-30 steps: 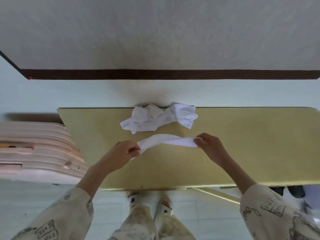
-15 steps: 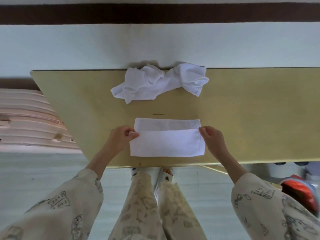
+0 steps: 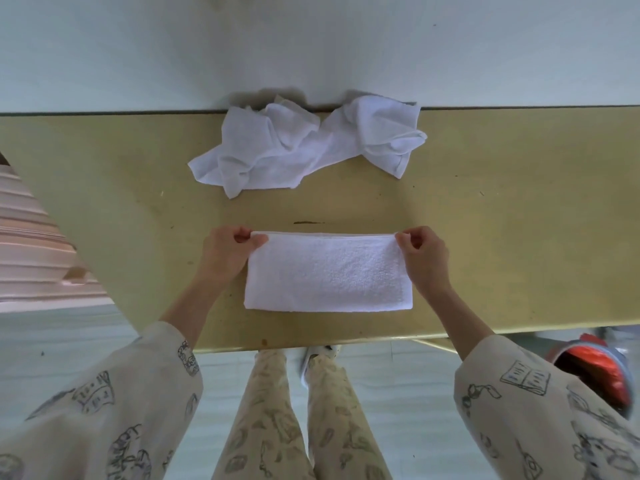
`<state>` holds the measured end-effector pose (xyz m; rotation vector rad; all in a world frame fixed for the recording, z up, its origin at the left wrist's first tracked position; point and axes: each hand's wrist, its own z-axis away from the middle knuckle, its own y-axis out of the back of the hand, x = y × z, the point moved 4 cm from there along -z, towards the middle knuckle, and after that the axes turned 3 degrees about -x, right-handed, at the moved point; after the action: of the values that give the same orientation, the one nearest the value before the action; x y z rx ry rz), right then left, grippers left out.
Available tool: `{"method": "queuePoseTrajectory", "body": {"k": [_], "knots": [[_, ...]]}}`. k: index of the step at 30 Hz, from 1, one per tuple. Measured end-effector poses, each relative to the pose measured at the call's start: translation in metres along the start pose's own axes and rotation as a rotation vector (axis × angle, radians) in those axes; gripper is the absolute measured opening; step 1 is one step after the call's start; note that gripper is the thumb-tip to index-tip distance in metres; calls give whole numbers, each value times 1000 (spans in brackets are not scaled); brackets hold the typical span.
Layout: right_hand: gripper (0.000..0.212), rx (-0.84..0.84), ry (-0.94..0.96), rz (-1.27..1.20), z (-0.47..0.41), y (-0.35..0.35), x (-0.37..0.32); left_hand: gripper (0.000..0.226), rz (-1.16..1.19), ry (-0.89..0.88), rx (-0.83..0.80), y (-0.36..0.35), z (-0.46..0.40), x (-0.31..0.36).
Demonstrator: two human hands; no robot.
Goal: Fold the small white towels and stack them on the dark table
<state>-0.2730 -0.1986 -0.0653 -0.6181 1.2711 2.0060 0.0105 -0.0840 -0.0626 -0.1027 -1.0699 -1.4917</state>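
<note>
Two towels are in play on the yellowish tabletop (image 3: 502, 237), and the nearer one has changed most. A second ago it hung as a slack strip stretched in the air between the hands; half a second ago it lay on the table with its near layer brought only partway over, a band of the lower layer showing along the far side. Now the folded towel (image 3: 329, 271) lies flat as a tidy oblong close to the table's near edge, its top layer carried right up so the far edges meet. The left hand (image 3: 225, 258) pinches the far-left corner between thumb and curled fingers, and the right hand (image 3: 424, 259) pinches the far-right corner the same way, the other fingers tucked in. I judge that the first lengthwise fold is finished and the corners are being lined up. What likely remains for this piece is a fold across its length, end to end, to make it compact enough to begin a stack. The crumpled towel (image 3: 304, 150) sits well apart at the far edge against the wall, in the same place throughout and untouched, so the task looks early. No stack shows yet, and the table in view is tan rather than dark.
</note>
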Motion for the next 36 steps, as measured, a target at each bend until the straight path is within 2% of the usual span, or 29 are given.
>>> {"method": "queuePoseTrajectory", "body": {"k": [16,23,27,29,30,32,34,36], "knots": [[17,6,-17,135,-4,-7,-7,23,-108,2,133,-7,1,6],[16,9,20,223,-5,-9,-9,40,-196,-12,169,-9,-3,7],[29,42,34,237,-1,-4,-6,40,-248,-3,202,-5,3,9],[39,131,94,293,7,1,-7,38,-316,6,301,-2,11,12],[41,192,171,339,14,2,-10,39,-384,-42,384,-1,15,13],[39,270,399,409,33,-5,-19,37,-514,-255,479,-9,30,17],[37,220,632,462,52,-32,-21,36,-590,-517,411,-39,51,18],[37,83,759,501,67,-66,-17,37,-678,-685,268,-77,64,13]]}}
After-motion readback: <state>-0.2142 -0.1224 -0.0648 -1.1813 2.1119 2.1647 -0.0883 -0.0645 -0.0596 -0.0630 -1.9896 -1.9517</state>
